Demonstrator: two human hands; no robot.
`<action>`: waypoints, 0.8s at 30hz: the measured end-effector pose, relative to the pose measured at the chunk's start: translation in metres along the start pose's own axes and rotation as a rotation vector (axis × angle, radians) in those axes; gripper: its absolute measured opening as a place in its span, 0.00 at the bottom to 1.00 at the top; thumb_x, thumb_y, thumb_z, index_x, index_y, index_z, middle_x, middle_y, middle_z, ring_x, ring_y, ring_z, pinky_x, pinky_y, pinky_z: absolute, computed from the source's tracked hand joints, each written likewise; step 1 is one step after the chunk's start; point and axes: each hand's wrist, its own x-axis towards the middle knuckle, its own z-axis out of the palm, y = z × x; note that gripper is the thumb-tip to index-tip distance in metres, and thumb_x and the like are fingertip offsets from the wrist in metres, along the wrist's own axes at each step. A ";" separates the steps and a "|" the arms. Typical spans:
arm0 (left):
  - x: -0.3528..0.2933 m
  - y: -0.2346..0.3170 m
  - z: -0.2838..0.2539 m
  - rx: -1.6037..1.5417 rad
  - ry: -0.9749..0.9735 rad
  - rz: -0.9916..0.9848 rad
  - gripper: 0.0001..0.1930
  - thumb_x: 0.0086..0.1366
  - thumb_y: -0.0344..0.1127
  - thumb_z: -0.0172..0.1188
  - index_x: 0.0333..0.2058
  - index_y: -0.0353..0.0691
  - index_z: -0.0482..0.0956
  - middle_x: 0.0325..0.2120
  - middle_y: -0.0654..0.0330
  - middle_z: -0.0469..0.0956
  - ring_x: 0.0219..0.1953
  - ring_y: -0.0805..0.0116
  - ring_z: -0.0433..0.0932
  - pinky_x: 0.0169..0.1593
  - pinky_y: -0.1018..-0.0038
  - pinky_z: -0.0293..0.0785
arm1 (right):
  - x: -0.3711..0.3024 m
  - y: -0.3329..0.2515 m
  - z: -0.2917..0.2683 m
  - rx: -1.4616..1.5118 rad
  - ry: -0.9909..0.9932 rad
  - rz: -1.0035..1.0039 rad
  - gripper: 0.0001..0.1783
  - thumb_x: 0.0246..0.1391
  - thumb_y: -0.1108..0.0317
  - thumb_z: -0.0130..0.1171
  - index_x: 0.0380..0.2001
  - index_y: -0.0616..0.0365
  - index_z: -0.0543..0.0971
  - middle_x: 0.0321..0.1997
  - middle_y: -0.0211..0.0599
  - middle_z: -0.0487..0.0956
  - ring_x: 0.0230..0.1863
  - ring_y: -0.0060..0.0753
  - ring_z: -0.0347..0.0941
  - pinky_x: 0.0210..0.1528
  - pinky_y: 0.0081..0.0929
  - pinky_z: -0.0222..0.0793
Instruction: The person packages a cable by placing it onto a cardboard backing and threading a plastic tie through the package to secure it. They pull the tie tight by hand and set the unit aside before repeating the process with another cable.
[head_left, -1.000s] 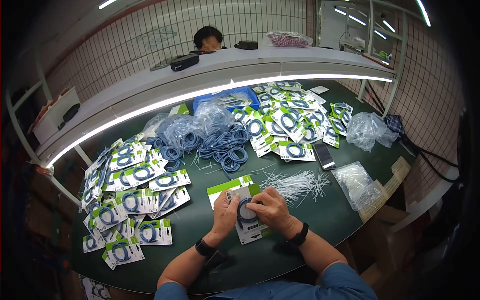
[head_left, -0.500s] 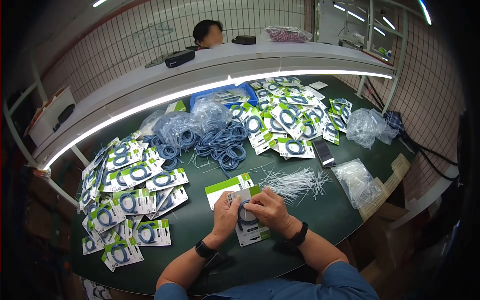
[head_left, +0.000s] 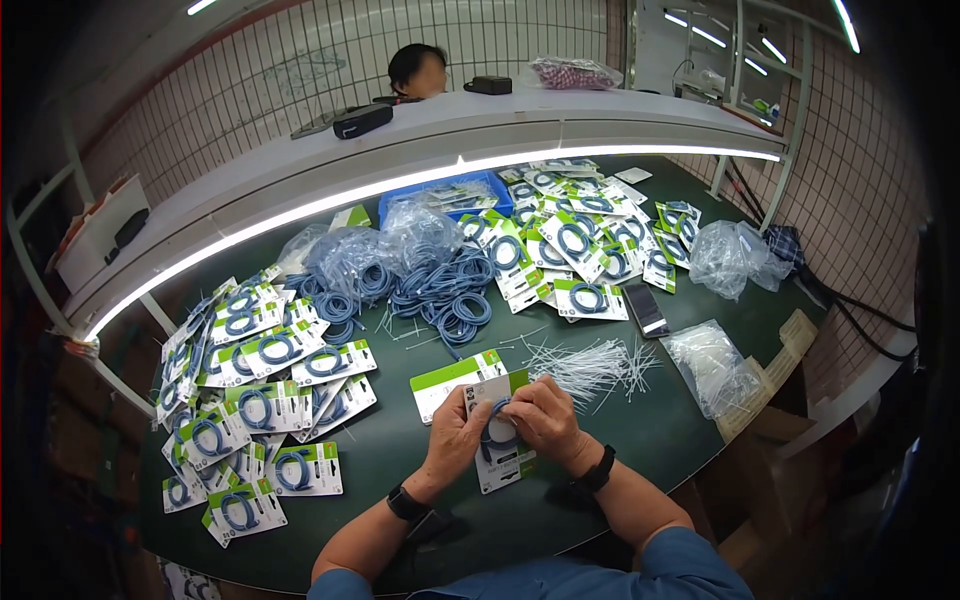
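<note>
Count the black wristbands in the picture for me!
2: the left band is on the wrist of the left hand, and the right band is on the wrist of the right hand. The sleeves might hide more.

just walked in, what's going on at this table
A person's left hand holds a card with a coiled blue cable against it, while the right hand's fingers work at the coil. White ties lie just beyond the right hand. Loose cable coils and piles of carded cables cover much of the table.
</note>
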 end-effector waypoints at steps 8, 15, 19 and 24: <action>0.008 0.028 -0.003 0.059 -0.087 0.006 0.13 0.71 0.27 0.63 0.51 0.31 0.77 0.43 0.61 0.83 0.43 0.77 0.80 0.48 0.78 0.78 | 0.009 0.005 0.001 0.010 0.064 -0.015 0.12 0.45 0.78 0.74 0.33 0.56 0.82 0.33 0.33 0.77 0.28 0.36 0.72 0.26 0.29 0.68; 0.018 0.023 -0.006 -0.079 -0.068 -0.031 0.15 0.72 0.28 0.63 0.55 0.30 0.77 0.46 0.57 0.84 0.45 0.75 0.82 0.50 0.77 0.79 | 0.011 0.016 0.005 -0.005 0.063 -0.041 0.15 0.42 0.76 0.77 0.34 0.54 0.83 0.35 0.30 0.80 0.30 0.34 0.73 0.28 0.28 0.68; 0.012 0.019 -0.005 -0.194 -0.025 -0.051 0.16 0.72 0.29 0.64 0.55 0.30 0.76 0.46 0.57 0.84 0.45 0.74 0.82 0.50 0.76 0.79 | 0.004 0.006 0.003 -0.026 0.055 -0.044 0.17 0.40 0.74 0.79 0.35 0.53 0.83 0.36 0.29 0.81 0.31 0.32 0.74 0.30 0.28 0.69; 0.007 0.019 -0.006 -0.251 0.019 -0.081 0.16 0.72 0.29 0.64 0.55 0.31 0.76 0.47 0.56 0.84 0.45 0.73 0.83 0.51 0.75 0.79 | 0.003 -0.007 0.002 0.016 0.063 -0.021 0.18 0.41 0.71 0.80 0.36 0.52 0.82 0.38 0.28 0.83 0.32 0.30 0.76 0.33 0.28 0.69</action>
